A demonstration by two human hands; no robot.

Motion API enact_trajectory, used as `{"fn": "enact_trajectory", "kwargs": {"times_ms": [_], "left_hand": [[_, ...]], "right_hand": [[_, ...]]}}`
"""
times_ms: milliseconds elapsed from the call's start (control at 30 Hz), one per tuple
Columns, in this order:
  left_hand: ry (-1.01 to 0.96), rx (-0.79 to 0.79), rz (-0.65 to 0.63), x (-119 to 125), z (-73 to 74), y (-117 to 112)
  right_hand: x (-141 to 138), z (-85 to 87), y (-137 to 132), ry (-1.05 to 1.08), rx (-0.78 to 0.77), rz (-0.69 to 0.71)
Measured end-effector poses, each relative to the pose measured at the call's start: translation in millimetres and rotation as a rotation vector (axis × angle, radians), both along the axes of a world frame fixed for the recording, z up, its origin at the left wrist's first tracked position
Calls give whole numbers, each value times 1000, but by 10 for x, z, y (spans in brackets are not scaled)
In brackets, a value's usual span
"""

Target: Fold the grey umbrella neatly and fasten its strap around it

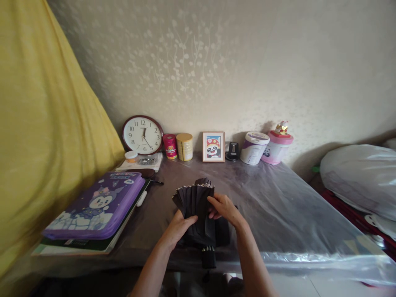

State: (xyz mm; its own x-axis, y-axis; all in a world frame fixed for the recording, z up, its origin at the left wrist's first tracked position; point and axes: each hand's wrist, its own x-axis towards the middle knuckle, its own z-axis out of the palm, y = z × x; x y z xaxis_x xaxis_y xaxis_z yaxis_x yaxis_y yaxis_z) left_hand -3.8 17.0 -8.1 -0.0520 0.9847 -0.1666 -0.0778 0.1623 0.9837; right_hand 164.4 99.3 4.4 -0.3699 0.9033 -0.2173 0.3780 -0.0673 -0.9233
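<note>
A black folding umbrella (202, 231), collapsed with its pleated cloth partly loose, is held over the front part of the table. Its handle end points toward me, and a pale patterned trim edges the fanned cloth at the far end. My left hand (177, 229) wraps the left side of the folds, thumb on top and the other fingers hidden beneath. With thumb and fingers, my right hand (224, 209) pinches the cloth on the right side near the trimmed edge.
A purple zip case (99, 206) lies on books at the left, beside a yellow curtain (46, 123). Along the wall stand a clock (142, 135), tins (185, 147), a framed panda picture (213, 147) and tubs (254, 148). Plastic sheeting covers the table (278, 214).
</note>
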Motion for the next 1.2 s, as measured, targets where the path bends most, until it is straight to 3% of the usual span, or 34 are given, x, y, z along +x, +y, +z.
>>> {"fn": "enact_trajectory", "kwargs": {"times_ms": [267,567,867,1200], "left_hand": [[0,21,18,-11,-37,16],[-30,78,10,75,120,-12],[-96,-27,12,152,129,-15],[-33,13,12,114,12,5]], "right_hand": [[-29,30,-47,38,47,107],[-75,-44,-35,-7,93,153],[-87,-17,-56,-35,137,173],[-33,23,-11,-22,281,-24]]}}
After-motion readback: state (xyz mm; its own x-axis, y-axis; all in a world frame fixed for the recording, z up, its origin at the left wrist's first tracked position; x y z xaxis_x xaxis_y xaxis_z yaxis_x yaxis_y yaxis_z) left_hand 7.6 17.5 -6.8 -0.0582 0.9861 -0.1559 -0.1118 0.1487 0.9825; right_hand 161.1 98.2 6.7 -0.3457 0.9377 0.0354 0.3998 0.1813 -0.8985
